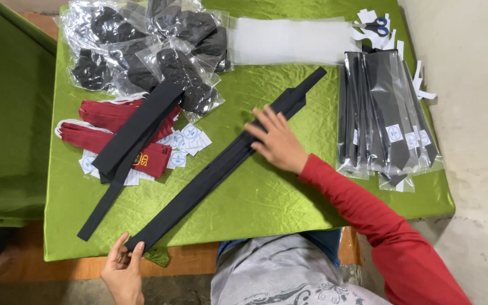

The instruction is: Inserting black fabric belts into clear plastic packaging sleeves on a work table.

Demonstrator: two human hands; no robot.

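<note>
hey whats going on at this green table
A person in a red sleeve is laying a long black tie flat on the green tablecloth. The left hand pinches its narrow end at the near edge, while the right hand presses flat on its middle. A second black tie lies across some folded dark red ties and small white labels. Bagged ties are stacked on the right, bags of dark items at the back, and scissors in the far corner.

Two loose black ties (pixel 221 164); two maroon ties (pixel 114 127); one pair of scissors (pixel 375 25).
</note>
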